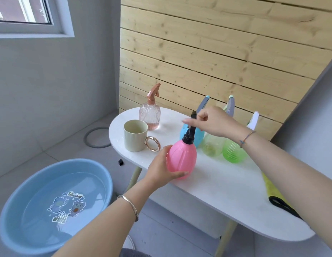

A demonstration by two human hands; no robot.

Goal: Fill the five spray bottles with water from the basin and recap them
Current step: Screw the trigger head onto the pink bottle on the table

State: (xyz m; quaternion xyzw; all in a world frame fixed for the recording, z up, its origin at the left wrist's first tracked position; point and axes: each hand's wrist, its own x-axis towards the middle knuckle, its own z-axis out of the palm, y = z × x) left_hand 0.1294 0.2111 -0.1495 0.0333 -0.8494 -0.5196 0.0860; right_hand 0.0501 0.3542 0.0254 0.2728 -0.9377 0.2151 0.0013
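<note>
A pink spray bottle (pixel 181 158) stands near the front edge of the white oval table (pixel 226 184). My left hand (pixel 161 169) grips its body from the left. My right hand (pixel 211 120) pinches its black spray head (pixel 190 133) at the top. Behind it stand a blue bottle (pixel 199 134), a pale yellow-green bottle (pixel 211 145) and a green bottle (pixel 232 152), their heads partly hidden by my right arm. A clear pink ribbed bottle (pixel 150 113) with a tan trigger head holds a little water at the back left. The blue basin (pixel 53 206) of water sits on the floor at lower left.
A cream mug (pixel 135 135) with a gold ring handle stands left of the pink bottle. A yellow and black cloth (pixel 276 199) hangs over the table's right edge. A wooden slat wall rises behind the table. A grey ring (pixel 96 137) lies on the floor.
</note>
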